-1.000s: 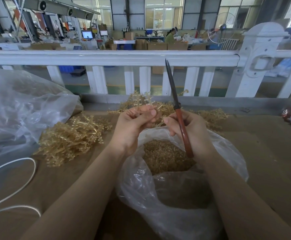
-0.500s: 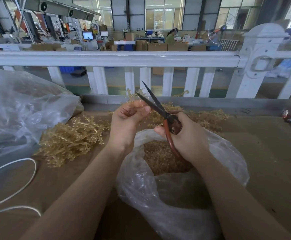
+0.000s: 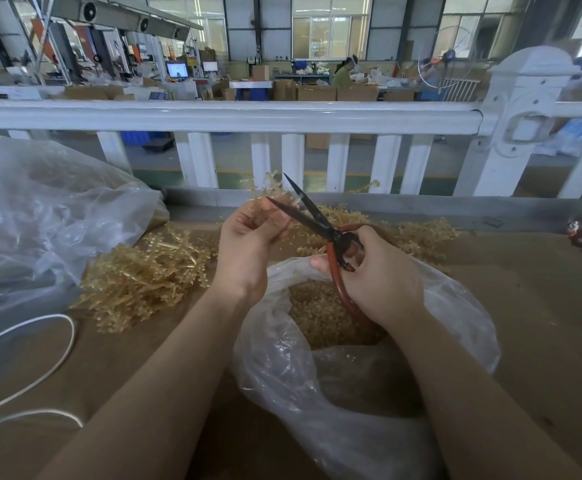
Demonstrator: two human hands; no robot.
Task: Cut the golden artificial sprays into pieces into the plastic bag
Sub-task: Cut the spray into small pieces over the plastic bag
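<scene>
**Head view: open blades close to the fingers**

Head camera shows the left hand (image 3: 248, 244) pinching a thin golden plastic spray (image 3: 265, 188), while the right hand (image 3: 376, 271) grips the red-handled black scissors (image 3: 317, 223), blades parted around the stem. The fingertips lie near the blades, so a cut could nick them; pieces may also miss the clear plastic bag (image 3: 455, 306) below. More golden sprays (image 3: 144, 275) lie on the brown cardboard surface (image 3: 542, 306), behind it a white railing (image 3: 213, 114) and a factory hall.

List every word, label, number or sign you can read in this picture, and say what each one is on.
No text can be read anywhere.
Computer screens in the hall behind the white railing: lit, content too small and blurred.
Orange signs on the machines: too blurred.
Cardboard boxes: no legible print.
Scissors, plastic bag, left hand, right hand: no markings visible.
</scene>
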